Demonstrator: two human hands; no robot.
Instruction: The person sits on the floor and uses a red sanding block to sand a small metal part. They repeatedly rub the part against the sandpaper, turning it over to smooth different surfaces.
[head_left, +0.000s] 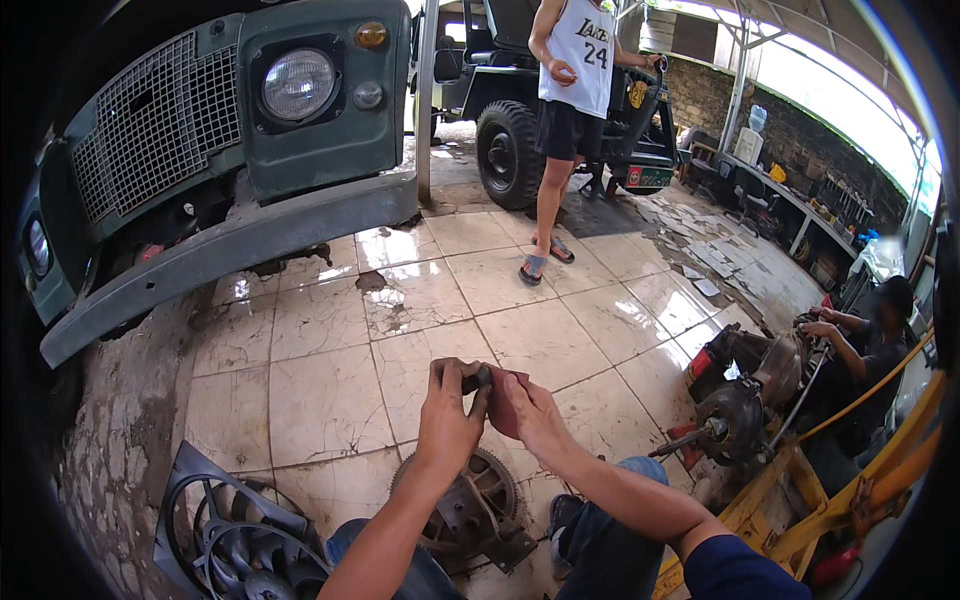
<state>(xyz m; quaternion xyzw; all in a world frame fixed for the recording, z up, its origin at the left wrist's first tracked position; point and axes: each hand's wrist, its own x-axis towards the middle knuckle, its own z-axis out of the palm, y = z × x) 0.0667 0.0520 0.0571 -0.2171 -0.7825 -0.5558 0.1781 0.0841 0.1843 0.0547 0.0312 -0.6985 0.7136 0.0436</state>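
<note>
My left hand [452, 420] is closed on a small dark round part [479, 378], held up between thumb and fingers. Beside it, my right hand [537, 418] pinches a reddish-brown sheet [506, 408] that looks like sandpaper, its thumb lying across the face. The sheet's edge comes up close to the dark part; whether they touch I cannot tell. Below both hands, between my knees, a toothed gear wheel [504, 490] with a dark metal housing [468, 518] rests on the floor, partly covered by my left forearm.
A black fan in its shroud [235, 535] lies at lower left. A green vehicle's bumper [240, 255] juts in at upper left. One person stands ahead in sandals [533, 270]; another [870, 340] works at a greasy axle assembly [755, 385]. A yellow frame [800, 500] stands at right.
</note>
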